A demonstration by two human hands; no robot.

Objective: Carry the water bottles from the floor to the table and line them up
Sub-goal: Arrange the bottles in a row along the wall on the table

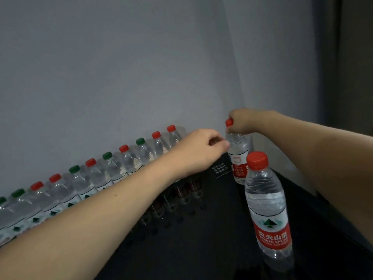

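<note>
Bottles (105,174) of water stand in a long row on the dark table (201,239), close against the grey wall (121,67). Their caps alternate between red and green along much of the row, and the two nearest the corner are red. The row's lower parts are hidden behind the left forearm.

At the corner end, apart from the row, a red-capped bottle (238,158) stands upright or nearly so. The right hand (242,122) grips it at the neck just under the cap, fingers curled round it. The left hand (201,150) reaches in from the left; its fingers are bent, and the fingertips (226,145) touch the bottle's shoulder. Whether they actually pinch it cannot be told.

Nearer the camera, a second red-capped bottle (266,209) with a red label stands alone on the table, free of both hands, just in front of the held one.

Between the row and the held bottle, a small dark sign (220,170) with pale lettering lies on the table, partly behind the left hand. The glossy tabletop mirrors the row's caps faintly.
</note>
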